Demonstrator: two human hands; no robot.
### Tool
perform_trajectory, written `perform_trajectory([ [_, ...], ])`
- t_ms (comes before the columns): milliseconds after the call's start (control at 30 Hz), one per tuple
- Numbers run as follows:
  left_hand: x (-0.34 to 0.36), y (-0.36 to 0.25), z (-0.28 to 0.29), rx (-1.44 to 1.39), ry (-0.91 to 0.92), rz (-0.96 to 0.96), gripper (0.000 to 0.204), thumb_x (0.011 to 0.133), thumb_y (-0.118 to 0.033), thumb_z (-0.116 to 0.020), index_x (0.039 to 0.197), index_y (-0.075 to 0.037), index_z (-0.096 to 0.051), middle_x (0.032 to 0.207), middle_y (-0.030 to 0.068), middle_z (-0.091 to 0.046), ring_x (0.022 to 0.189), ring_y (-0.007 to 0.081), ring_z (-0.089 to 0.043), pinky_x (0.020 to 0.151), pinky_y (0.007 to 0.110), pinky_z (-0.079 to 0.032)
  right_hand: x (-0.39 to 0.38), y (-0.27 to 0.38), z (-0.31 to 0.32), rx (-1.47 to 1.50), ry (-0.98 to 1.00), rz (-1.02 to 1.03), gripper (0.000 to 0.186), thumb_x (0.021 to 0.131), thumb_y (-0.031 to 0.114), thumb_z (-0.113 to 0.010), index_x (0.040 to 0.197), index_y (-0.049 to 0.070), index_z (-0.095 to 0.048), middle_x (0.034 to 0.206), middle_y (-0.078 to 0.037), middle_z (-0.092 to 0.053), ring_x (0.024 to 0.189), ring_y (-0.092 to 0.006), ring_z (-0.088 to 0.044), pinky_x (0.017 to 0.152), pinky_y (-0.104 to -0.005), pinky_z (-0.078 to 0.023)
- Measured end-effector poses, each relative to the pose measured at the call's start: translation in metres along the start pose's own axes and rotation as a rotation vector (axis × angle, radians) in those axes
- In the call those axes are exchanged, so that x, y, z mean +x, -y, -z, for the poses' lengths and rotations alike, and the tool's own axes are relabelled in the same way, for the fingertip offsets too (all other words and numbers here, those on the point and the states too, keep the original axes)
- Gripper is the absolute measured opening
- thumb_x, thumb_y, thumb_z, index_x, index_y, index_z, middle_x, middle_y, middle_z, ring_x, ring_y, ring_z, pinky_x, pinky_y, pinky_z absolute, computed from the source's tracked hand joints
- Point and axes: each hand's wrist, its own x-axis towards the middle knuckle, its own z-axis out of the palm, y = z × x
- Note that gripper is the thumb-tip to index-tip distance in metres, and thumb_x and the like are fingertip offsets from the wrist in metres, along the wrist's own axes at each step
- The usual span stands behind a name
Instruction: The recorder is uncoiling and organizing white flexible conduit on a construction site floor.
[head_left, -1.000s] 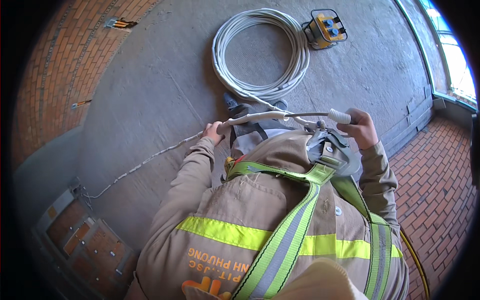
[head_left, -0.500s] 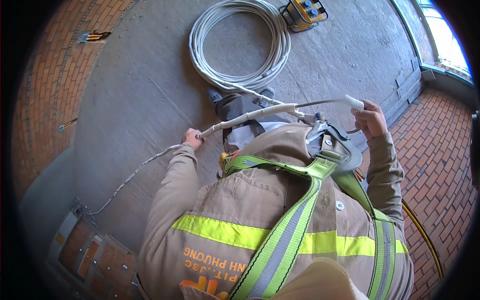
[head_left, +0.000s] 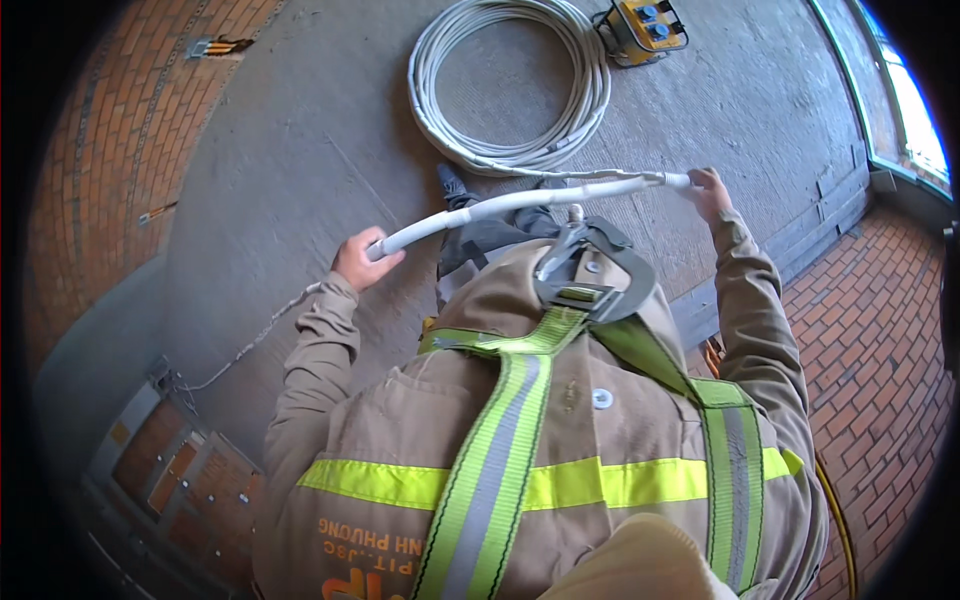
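A white conduit tube (head_left: 490,207) stretches in a shallow arc in front of my chest, held at both ends. My left hand (head_left: 366,262) is closed round its left end. My right hand (head_left: 707,194) grips the other end, slightly blurred. Out of my left hand a thin whitish cable (head_left: 248,347) trails down to the lower left, to a fitting by the wall. Behind the tube, a wrapped white length (head_left: 520,171) runs from the large coil of white cable (head_left: 424,98) on the floor toward my right hand; where it ends there is hard to make out.
A yellow power box with blue sockets (head_left: 650,32) stands beside the coil. Brick walls rise at left (head_left: 110,150) and right (head_left: 860,310), with orange conduit ends (head_left: 215,47) in a left wall slot. A metal harness hook (head_left: 600,270) hangs at my chest.
Bare grey cable showed between the long tube and a short piece in my right hand; now the tube reaches that hand without a visible gap. My left hand has risen.
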Motion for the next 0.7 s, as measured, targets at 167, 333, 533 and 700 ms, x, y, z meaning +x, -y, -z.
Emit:
perform_trajectory([
  [167, 0.042, -0.071, -0.008, -0.139, 0.120, -0.065, 0.033, 0.083, -0.034, -0.076, 0.094, -0.005, -0.064, 0.074, 0.0070, -0.061, 0.069, 0.0132, -0.054, 0.066, 0.032, -0.047, 0.073, 0.006, -0.013, -0.167, -0.027, -0.014, 0.032, 0.080, 0.017, -0.077, 0.108, 0.005, -0.068, 0.101, -0.009, -0.064, 0.085, -0.0231, -0.061, 0.077, -0.0352, -0.050],
  [333, 0.091, -0.136, -0.029, -0.250, 0.126, -0.260, 0.038, 0.083, -0.041, -0.075, 0.094, -0.006, -0.064, 0.072, 0.0129, -0.061, 0.064, 0.0227, -0.058, 0.064, 0.034, -0.049, 0.079, 0.027, -0.007, 0.269, 0.043, -0.647, 0.036, 0.082, 0.020, -0.075, 0.115, 0.009, -0.067, 0.108, -0.005, -0.064, 0.090, -0.0248, -0.063, 0.074, -0.0426, -0.053],
  [533, 0.139, -0.185, -0.075, -0.171, 0.250, -0.345, 0.035, 0.086, -0.035, -0.073, 0.098, -0.003, -0.064, 0.087, 0.0148, -0.068, 0.079, 0.0233, -0.066, 0.073, 0.035, -0.051, 0.012, 0.141, 0.006, 0.940, 0.701, -0.694, 0.051, 0.089, 0.051, -0.059, 0.115, 0.008, -0.066, 0.104, -0.008, -0.065, 0.091, -0.0232, -0.063, 0.072, -0.0388, -0.053],
  [700, 0.182, -0.227, -0.111, -0.275, 0.268, -0.493, 0.040, 0.087, -0.033, -0.069, 0.111, -0.004, -0.056, 0.091, 0.0207, -0.067, 0.086, 0.0352, -0.067, 0.078, 0.039, -0.051, 0.007, 0.221, -0.009, 1.366, 0.637, -0.668, 0.063, 0.091, 0.062, -0.052, 0.115, 0.004, -0.061, 0.101, -0.008, -0.065, 0.088, -0.0232, -0.063, 0.073, -0.0407, -0.053],
])
